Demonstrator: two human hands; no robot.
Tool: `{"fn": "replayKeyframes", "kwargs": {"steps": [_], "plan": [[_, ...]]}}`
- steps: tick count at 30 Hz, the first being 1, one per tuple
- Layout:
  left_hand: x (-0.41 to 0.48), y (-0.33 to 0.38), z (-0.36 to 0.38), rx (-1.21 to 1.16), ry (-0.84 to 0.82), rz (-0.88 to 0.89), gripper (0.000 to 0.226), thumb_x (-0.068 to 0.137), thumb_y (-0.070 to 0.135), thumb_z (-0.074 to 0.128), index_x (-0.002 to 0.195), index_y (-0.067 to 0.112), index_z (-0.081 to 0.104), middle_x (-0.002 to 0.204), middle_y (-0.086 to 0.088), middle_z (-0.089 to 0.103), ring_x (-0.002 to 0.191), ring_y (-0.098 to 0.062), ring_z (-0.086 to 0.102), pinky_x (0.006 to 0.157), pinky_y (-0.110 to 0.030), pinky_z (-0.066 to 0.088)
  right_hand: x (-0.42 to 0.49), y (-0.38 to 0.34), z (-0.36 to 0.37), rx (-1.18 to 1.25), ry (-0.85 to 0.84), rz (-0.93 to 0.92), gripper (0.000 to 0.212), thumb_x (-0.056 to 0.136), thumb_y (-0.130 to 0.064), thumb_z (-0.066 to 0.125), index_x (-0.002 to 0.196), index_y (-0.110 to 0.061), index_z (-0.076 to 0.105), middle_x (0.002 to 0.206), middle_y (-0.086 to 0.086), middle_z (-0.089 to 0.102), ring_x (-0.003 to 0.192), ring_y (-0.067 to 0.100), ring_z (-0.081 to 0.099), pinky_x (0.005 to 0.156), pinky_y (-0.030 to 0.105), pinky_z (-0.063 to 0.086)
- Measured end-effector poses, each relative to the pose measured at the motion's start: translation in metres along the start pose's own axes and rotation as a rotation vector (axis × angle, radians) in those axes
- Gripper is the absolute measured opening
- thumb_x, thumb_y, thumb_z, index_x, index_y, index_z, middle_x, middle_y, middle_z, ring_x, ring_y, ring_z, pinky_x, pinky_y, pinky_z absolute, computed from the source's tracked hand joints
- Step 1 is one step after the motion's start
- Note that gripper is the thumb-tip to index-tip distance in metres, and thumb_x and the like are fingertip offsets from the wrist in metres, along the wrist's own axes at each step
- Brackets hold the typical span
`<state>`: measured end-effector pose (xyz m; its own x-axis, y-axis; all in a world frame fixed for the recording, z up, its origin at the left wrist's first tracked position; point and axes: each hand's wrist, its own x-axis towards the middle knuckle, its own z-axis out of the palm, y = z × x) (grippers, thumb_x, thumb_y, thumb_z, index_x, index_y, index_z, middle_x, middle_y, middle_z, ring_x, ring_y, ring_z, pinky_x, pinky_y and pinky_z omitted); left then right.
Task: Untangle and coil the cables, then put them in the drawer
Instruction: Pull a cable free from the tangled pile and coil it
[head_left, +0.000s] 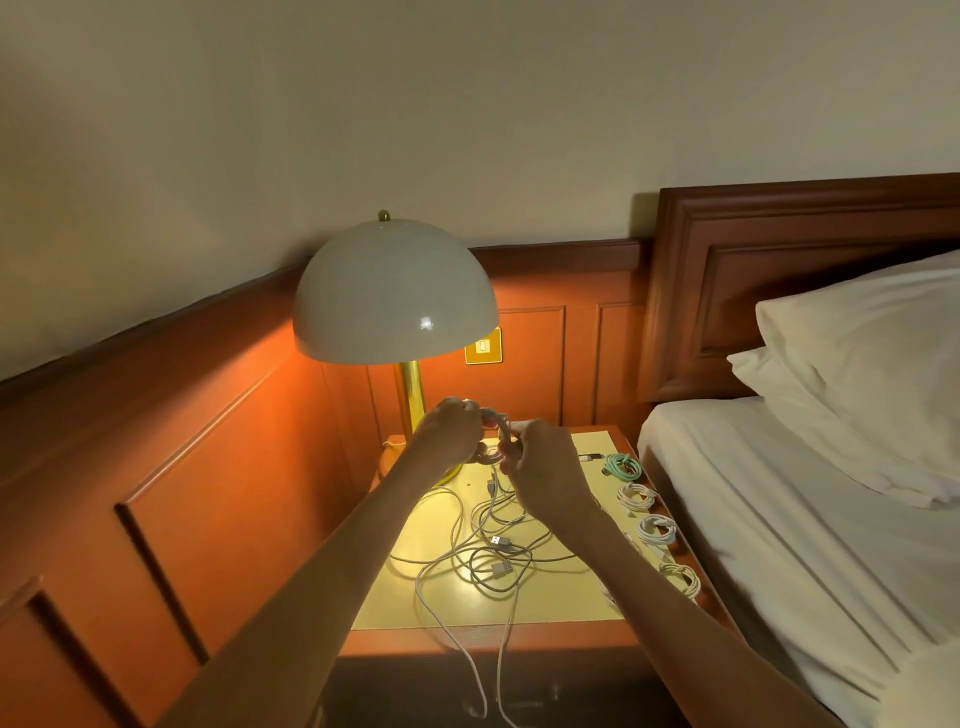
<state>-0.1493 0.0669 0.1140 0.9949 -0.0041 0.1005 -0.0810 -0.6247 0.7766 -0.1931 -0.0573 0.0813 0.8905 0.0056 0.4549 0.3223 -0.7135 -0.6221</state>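
Above the back of the nightstand (566, 605), my left hand (452, 428) grips a small grey coil of cable (491, 435). My right hand (537, 467) pinches the same cable right beside it, and its loose end hangs down toward the top. A tangle of white and grey cables (483, 558) with USB plugs lies spread across the nightstand; two strands drop over the front edge. Along the right edge lie a coiled teal cable (623, 464) and three coiled white cables (655, 530). No drawer is visible.
A white dome lamp (395, 296) on a brass stem stands at the nightstand's back left, just behind my hands. A bed (810, 519) with white sheets and pillows borders the right side. Wood panelling with a wall switch (483, 346) runs behind.
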Motion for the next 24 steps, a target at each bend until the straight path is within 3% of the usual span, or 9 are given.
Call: {"fn": "replayKeyframes", "kwargs": {"steps": [2, 4, 6, 9, 11, 14, 17, 21, 24], "plan": [[-0.004, 0.003, 0.005, 0.052, 0.037, 0.043, 0.034, 0.104, 0.023, 0.044, 0.124, -0.001, 0.057, 0.107, -0.013, 0.066, 0.091, -0.018, 0.066, 0.081, -0.028, 0.053, 0.002, -0.001, 0.002, -0.030, -0.005, -0.009, 0.018, 0.099, -0.013, 0.058, 0.108, -0.005, 0.072, 0.089, 0.007, 0.074, 0.071, 0.014, 0.067, 0.074, 0.031, 0.058], [0.000, 0.000, 0.005, 0.024, 0.013, 0.079, 0.054, 0.104, 0.043, 0.034, 0.079, 0.006, 0.064, 0.066, -0.006, 0.060, 0.056, -0.011, 0.057, 0.061, -0.026, 0.047, 0.002, -0.003, 0.001, -0.066, -0.039, 0.003, 0.018, 0.099, -0.010, 0.057, 0.107, -0.002, 0.071, 0.089, 0.008, 0.073, 0.069, 0.012, 0.061, 0.068, 0.022, 0.052], [0.007, -0.003, 0.007, 0.118, 0.016, 0.108, 0.066, 0.099, 0.057, 0.031, 0.057, 0.011, 0.052, 0.051, -0.001, 0.049, 0.044, -0.010, 0.050, 0.055, -0.024, 0.043, 0.003, 0.000, 0.000, -0.099, -0.054, 0.049, 0.018, 0.099, -0.008, 0.055, 0.106, 0.000, 0.069, 0.084, 0.006, 0.068, 0.064, 0.009, 0.055, 0.059, 0.017, 0.042], [0.008, 0.001, 0.009, 0.130, -0.026, 0.100, 0.059, 0.099, 0.052, 0.039, 0.060, 0.010, 0.055, 0.053, 0.003, 0.055, 0.052, -0.012, 0.059, 0.060, -0.023, 0.048, 0.000, 0.003, 0.001, -0.195, -0.060, 0.079, 0.020, 0.100, -0.009, 0.051, 0.111, 0.001, 0.065, 0.084, 0.005, 0.063, 0.064, 0.006, 0.052, 0.056, 0.017, 0.037], [0.009, 0.004, 0.012, 0.114, -0.038, 0.100, 0.054, 0.101, 0.047, 0.041, 0.066, 0.011, 0.059, 0.059, 0.002, 0.059, 0.057, -0.014, 0.062, 0.062, -0.025, 0.050, -0.003, 0.001, 0.002, -0.330, -0.118, 0.036, 0.022, 0.100, -0.009, 0.052, 0.117, 0.000, 0.062, 0.091, 0.007, 0.059, 0.082, 0.014, 0.063, 0.065, 0.021, 0.044], [0.011, 0.011, 0.013, -0.075, -0.094, -0.099, 0.040, 0.098, 0.037, 0.049, 0.070, 0.010, 0.059, 0.068, -0.004, 0.060, 0.057, -0.016, 0.059, 0.055, -0.024, 0.049, -0.008, 0.004, 0.007, -0.521, -0.107, -0.077, 0.031, 0.099, -0.008, 0.053, 0.129, 0.000, 0.055, 0.110, 0.012, 0.059, 0.097, 0.025, 0.067, 0.076, 0.031, 0.053], [0.009, 0.014, 0.014, -0.179, -0.136, -0.277, 0.024, 0.088, 0.029, 0.056, 0.070, 0.013, 0.057, 0.066, -0.003, 0.048, 0.056, -0.014, 0.047, 0.048, -0.022, 0.040, -0.008, 0.004, 0.012, -0.569, -0.064, -0.145, 0.032, 0.101, -0.016, 0.048, 0.131, -0.007, 0.052, 0.104, 0.009, 0.063, 0.089, 0.028, 0.068, 0.069, 0.033, 0.051], [0.013, 0.011, 0.015, -0.278, -0.173, -0.285, 0.023, 0.078, 0.032, 0.070, 0.067, 0.013, 0.064, 0.067, -0.005, 0.046, 0.063, -0.018, 0.046, 0.051, -0.023, 0.038, -0.005, 0.005, 0.014, -0.414, -0.083, -0.094, 0.030, 0.104, -0.020, 0.038, 0.119, -0.004, 0.057, 0.100, 0.013, 0.067, 0.087, 0.032, 0.067, 0.065, 0.031, 0.044], [0.020, 0.008, 0.018, -0.259, -0.115, -0.234, 0.012, 0.073, 0.020, 0.068, 0.072, 0.010, 0.063, 0.070, -0.006, 0.050, 0.068, -0.019, 0.051, 0.054, -0.023, 0.045, -0.007, 0.001, 0.019, -0.144, -0.086, -0.032, 0.014, 0.084, -0.004, 0.056, 0.091, 0.004, 0.066, 0.067, 0.015, 0.064, 0.050, 0.029, 0.064, 0.042, 0.028, 0.043]]}}
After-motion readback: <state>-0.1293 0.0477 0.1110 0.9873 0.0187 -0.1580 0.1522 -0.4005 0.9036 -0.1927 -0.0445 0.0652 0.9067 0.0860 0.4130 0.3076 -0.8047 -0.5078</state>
